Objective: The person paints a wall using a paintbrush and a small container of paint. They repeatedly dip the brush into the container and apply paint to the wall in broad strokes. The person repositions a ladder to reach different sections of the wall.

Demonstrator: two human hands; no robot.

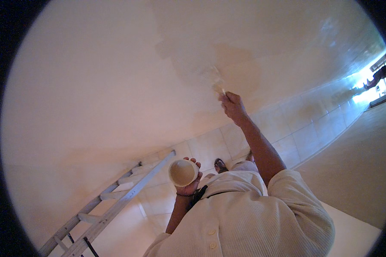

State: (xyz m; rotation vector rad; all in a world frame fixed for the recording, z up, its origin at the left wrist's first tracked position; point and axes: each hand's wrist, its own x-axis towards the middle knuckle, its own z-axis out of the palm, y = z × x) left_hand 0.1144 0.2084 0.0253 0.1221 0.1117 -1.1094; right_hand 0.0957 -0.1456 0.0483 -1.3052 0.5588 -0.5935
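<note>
My right hand point(234, 107) is raised at arm's length to the wall point(115, 80), its fingers closed around the handle of a small flat brush point(218, 87). Pale bristles meet the wall surface, though blur hides their exact edge. Darker, damp-looking patches point(238, 61) spread around the brush. Lower down, near my waist, my left hand point(193, 183) cups a round cream-coloured bowl point(182, 173) from below and the side. Its mouth faces up; something pale and smooth shows inside, but I cannot tell how full it is.
A metal ladder point(115, 204) leans along the wall at the lower left. Pale tiles point(209, 144) cover the floor beneath me, where a sandalled foot point(220, 165) shows. Another wall point(350, 154) stands at right. Dark cloth point(381, 75) hangs by a bright opening at the far right.
</note>
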